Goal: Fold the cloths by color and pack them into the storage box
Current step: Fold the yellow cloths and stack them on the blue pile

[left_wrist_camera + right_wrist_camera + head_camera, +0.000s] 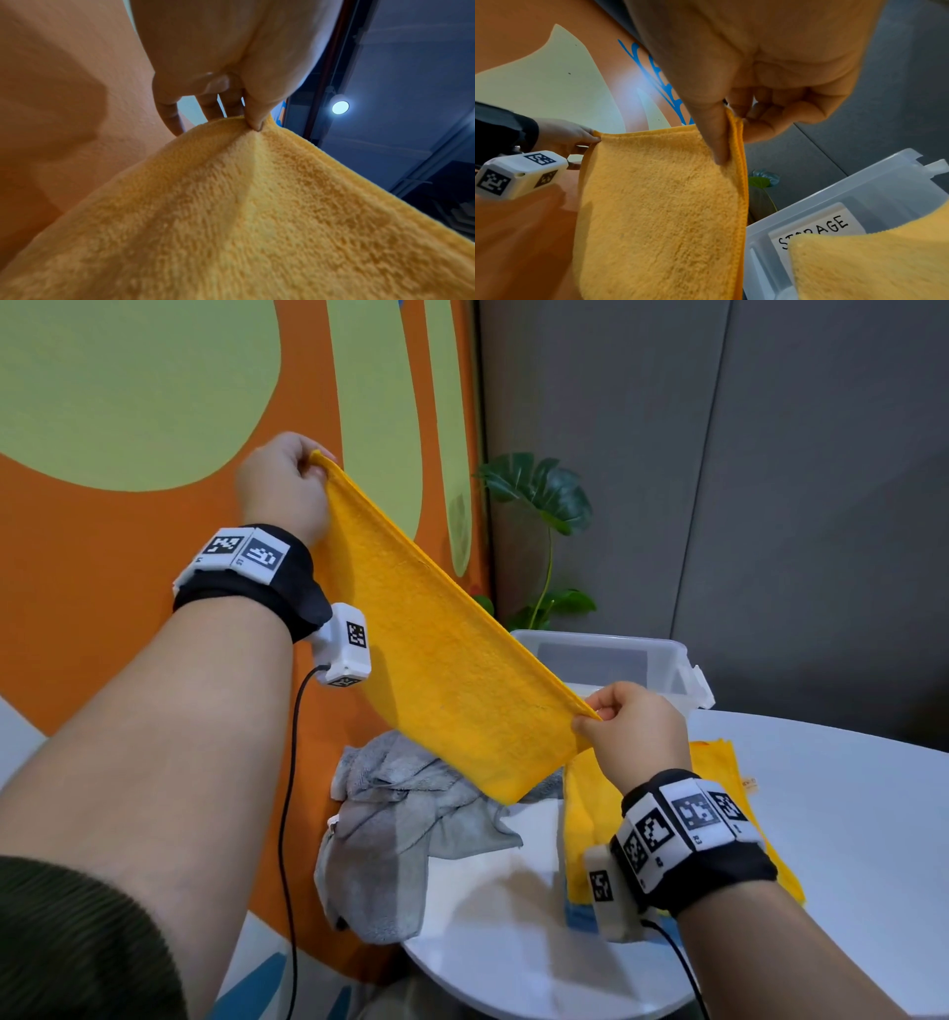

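Observation:
A yellow cloth (441, 654) hangs stretched in the air above the table. My left hand (287, 485) pinches its upper left corner high up, and my right hand (629, 726) pinches the opposite top corner lower down. In the left wrist view the thumb presses the yellow cloth (257, 203) corner against the fingers (253, 119). The right wrist view shows the yellow cloth (659, 203) edge between thumb and fingers (716, 142). A clear storage box (616, 654) stands behind, labelled STORAGE (816, 229). Folded yellow cloths (590, 814) lie under my right wrist. A grey cloth pile (390, 819) lies crumpled at the table's left edge.
The round white table (847, 839) has bare surface to the right. A potted plant (544, 505) stands behind the box in the corner. An orange and green wall (128, 403) is close on the left. Cables hang from both wrist cameras.

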Motion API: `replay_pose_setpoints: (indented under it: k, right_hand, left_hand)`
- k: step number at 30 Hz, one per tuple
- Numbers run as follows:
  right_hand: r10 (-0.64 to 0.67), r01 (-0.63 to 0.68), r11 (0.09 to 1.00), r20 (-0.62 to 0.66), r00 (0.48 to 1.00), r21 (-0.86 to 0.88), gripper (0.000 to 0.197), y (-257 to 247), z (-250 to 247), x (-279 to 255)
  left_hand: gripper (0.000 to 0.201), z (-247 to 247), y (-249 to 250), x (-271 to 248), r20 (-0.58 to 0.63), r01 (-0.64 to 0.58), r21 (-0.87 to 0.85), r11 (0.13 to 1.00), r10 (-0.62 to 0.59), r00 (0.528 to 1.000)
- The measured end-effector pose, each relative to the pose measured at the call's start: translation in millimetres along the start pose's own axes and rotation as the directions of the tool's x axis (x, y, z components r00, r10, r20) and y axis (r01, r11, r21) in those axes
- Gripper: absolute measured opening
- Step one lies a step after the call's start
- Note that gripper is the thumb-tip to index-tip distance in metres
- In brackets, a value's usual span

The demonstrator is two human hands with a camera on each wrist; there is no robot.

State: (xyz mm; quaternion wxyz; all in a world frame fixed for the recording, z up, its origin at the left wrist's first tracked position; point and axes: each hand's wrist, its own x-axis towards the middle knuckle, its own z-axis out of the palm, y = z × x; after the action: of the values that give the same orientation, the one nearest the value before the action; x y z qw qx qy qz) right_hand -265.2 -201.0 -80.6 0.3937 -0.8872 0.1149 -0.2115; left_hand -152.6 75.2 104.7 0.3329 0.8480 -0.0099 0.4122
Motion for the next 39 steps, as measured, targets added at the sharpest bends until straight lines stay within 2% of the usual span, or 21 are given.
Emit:
replay_pose_setpoints:
  k: [6, 11, 17, 21, 25, 33, 36, 39]
  right_hand:
    - [0.005, -0.002, 0.997, -0.038, 0.999, 0.073, 0.017, 0.1, -6.9, 4.8]
    - [0.030, 0.004, 0.975, -0.145, 0.989, 0.224, 0.015, -2.4, -16.9, 6.6]
    - [0.066, 0.017, 0.960, -0.286, 0.956, 0.279, 0.003, -0.3, -30.5, 10.7]
    - [0.109, 0.003, 0.953, -0.354, 0.929, 0.302, 0.013, 8.0, -36.3, 15.7]
    - [0.138, -0.001, 0.944, -0.390, 0.911, 0.331, 0.015, 13.7, -44.6, 17.6]
    - [0.151, -0.033, 0.958, -0.405, 0.902, 0.284, 0.016, 25.5, -55.7, 15.5]
    - [0.174, -0.070, 0.961, -0.385, 0.906, 0.269, 0.019, 25.0, -62.4, 15.7]
    - [0.188, -0.114, 0.964, -0.313, 0.931, 0.242, 0.022, 20.4, -68.0, 16.3]
  left_hand:
    - [0.026, -2.6, -3.3, 0.4, -0.011, 0.015, -0.005, 1.000, -0.015, 1.000]
    - [0.026, -2.6, -8.7, -2.0, -0.012, 0.032, 0.000, 0.999, -0.032, 0.999]
    - [0.024, 4.5, -22.0, -23.6, 0.028, 0.149, -0.005, 0.989, -0.149, 0.988]
    - [0.023, 17.3, -33.4, -50.0, 0.081, 0.268, 0.004, 0.963, -0.268, 0.960]
    - [0.026, 30.8, -41.4, -79.3, 0.126, 0.341, 0.021, 0.940, -0.341, 0.932]
    - [0.027, 48.4, -42.8, -120.4, 0.171, 0.440, -0.021, 0.898, -0.431, 0.886]
    - [0.025, 54.6, -28.0, -130.0, 0.226, 0.443, -0.059, 0.895, -0.420, 0.879]
    - [0.022, 60.1, -6.2, -143.8, 0.276, 0.427, -0.111, 0.897, -0.385, 0.881]
